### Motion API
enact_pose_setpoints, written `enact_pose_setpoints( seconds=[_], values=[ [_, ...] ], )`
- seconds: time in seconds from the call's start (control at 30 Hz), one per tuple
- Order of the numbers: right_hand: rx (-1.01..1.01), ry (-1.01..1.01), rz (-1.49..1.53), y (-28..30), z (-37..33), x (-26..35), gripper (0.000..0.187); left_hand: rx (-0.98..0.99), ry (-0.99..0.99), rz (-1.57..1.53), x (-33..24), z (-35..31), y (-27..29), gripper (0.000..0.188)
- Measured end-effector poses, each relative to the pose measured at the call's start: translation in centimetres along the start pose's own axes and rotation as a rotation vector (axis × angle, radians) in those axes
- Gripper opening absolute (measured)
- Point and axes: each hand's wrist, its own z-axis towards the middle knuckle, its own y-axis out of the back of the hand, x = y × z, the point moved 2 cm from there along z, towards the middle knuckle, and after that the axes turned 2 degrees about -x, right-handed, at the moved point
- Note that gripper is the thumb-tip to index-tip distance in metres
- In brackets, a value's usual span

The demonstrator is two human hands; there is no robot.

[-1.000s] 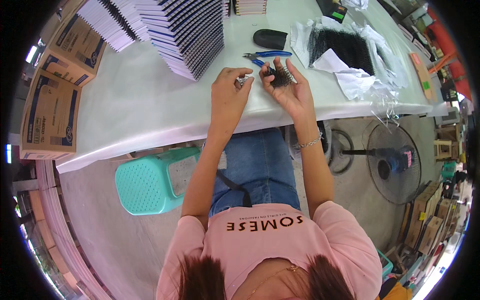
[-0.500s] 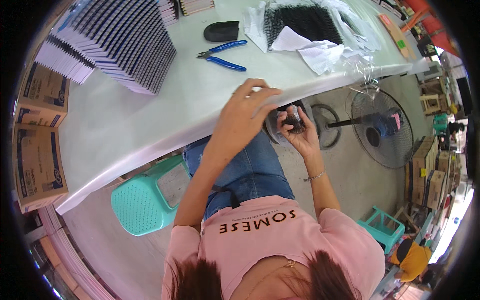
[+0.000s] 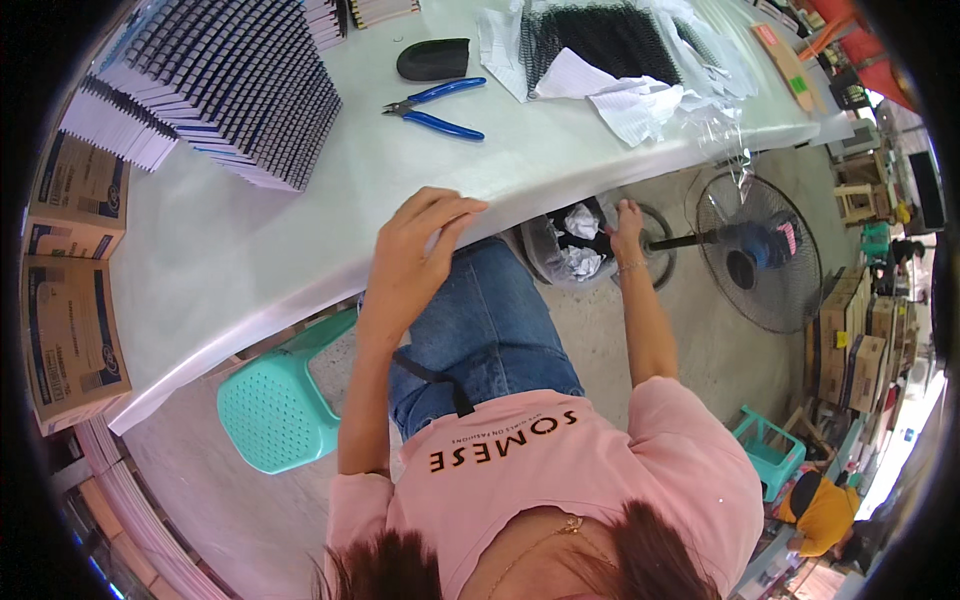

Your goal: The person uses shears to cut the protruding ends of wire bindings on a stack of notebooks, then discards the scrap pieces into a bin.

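My left hand (image 3: 418, 250) hovers at the table's front edge, fingers stretched and thumb apart, with nothing in it. My right hand (image 3: 628, 230) is lowered at the right side of a bin (image 3: 535, 262) below the table; its fingers are mostly turned from view, so any hold is hidden. Crumpled white paper (image 3: 582, 222) and dark material lie in the bin. On the table, cutting pliers (image 3: 432, 108) with blue handles rest beside a black rounded object (image 3: 433, 60). Farther right, a mass of black wire-like coils (image 3: 600, 45) lies on creased white paper (image 3: 635, 110).
A tall stack of spiral-bound notebooks (image 3: 235, 90) stands at the table's left. Cardboard boxes (image 3: 75, 325) are beyond it. A turquoise stool (image 3: 280, 410) sits under the front edge. A standing fan (image 3: 758, 250) is right of the bin. A person in yellow (image 3: 825, 515) is at lower right.
My right hand has gone down to the bin; the dark tangled clump it held is no longer visible in it. My left hand has moved left and slightly down, uncovering the bin's paper.
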Motion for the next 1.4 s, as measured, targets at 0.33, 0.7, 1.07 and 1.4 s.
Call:
enact_pose_setpoints(
  seconds=[0.33,0.7,1.07,1.4],
  values=[
    [0.405,1.229,-0.293,-14.4,-22.2,19.3,0.023,-0.817,-0.274,0.381,1.8,-3.5,10.7,0.014],
    [0.83,1.285,-0.941,-23.8,-21.0,18.7,0.071,-0.934,-0.402,0.099,-2.5,6.7,22.7,0.049],
    [1.024,1.184,-0.407,-25.3,-30.7,26.3,0.044,-0.81,-0.183,-0.24,-3.8,12.2,22.8,0.065],
    [0.695,1.585,-0.199,-28.1,-38.8,28.8,0.059,-0.795,-0.062,-0.139,-2.3,12.8,22.4,0.059]
  ],
)
